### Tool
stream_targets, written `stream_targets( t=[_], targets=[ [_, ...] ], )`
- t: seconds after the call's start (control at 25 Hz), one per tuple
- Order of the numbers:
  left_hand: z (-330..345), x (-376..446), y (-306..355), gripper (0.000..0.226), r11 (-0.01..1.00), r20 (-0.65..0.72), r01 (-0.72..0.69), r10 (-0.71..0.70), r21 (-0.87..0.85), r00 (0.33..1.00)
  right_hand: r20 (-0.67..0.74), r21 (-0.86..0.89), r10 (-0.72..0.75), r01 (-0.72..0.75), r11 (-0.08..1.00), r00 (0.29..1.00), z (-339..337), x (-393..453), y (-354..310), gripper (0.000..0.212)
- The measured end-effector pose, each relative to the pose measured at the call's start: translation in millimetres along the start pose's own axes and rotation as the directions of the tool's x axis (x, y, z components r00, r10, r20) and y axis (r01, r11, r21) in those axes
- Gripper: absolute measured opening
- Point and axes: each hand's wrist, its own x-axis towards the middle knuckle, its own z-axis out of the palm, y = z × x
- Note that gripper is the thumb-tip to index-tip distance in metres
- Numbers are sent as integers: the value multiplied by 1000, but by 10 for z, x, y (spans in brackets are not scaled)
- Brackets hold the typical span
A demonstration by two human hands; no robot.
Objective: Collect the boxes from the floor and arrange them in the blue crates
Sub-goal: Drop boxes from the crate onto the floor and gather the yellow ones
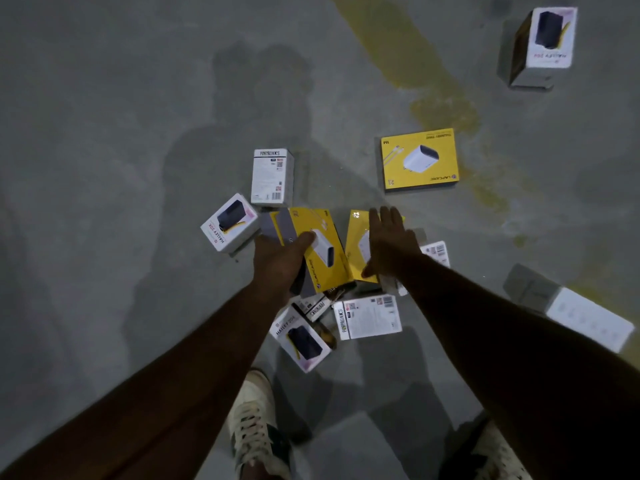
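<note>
Boxes lie scattered on a grey concrete floor. My left hand [280,261] grips a yellow charger box [320,249] lifted off the floor, thumb across its printed face. My right hand [389,244] lies with straight fingers on a second yellow box [356,244] beside it. A third yellow box [419,158] lies flat farther off to the right. White power-bank boxes sit around them: one upright [273,177], one tilted at the left [229,223], two below my hands [304,337] [367,317]. No blue crate is in view.
Another white box [543,43] stands at the far top right. Grey and white boxes [568,306] lie at the right edge. My two shoes [254,427] are at the bottom. A yellow painted stripe [415,64] crosses the floor diagonally.
</note>
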Motion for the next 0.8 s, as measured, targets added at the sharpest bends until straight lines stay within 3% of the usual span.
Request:
stream_targets(
  t=[0.16, 0.28, 0.4, 0.52, 0.6, 0.68, 0.72, 0.8],
  targets=[
    [-113, 19, -121, 88, 1000, -22, 23, -22, 19, 1000, -112, -162, 48, -66, 985, 993, 274, -28, 24, 137],
    [-154, 55, -276, 88, 998, 27, 35, -36, 46, 999, -245, -178, 56, -101, 979, 968, 384, -32, 115, 127],
    [-123, 59, -321, 71, 997, 44, 45, -48, 67, 998, -272, -66, 127, -150, 986, 954, 362, 47, 151, 113],
    [-64, 60, -357, 96, 994, 20, 50, -52, 102, 998, -276, 46, 192, -186, 981, 942, 314, 27, 59, 93],
    [-32, 56, -414, 103, 982, -11, 21, -19, 188, 1000, -270, 311, 425, -340, 888, 864, 322, -4, 0, 80],
    [-43, 94, -528, 101, 971, -26, 21, -15, 239, 1000, -241, 572, 637, -423, 703, 732, 344, -48, -3, 66],
    [-57, 152, -612, 102, 971, -37, 16, -7, 238, 999, -183, 656, 686, -432, 619, 705, 357, -61, 4, 64],
    [-78, 297, -799, 109, 975, -20, 8, -4, 221, 1000, -36, 715, 697, -470, 518, 716, 420, -34, -6, 64]
  ],
)
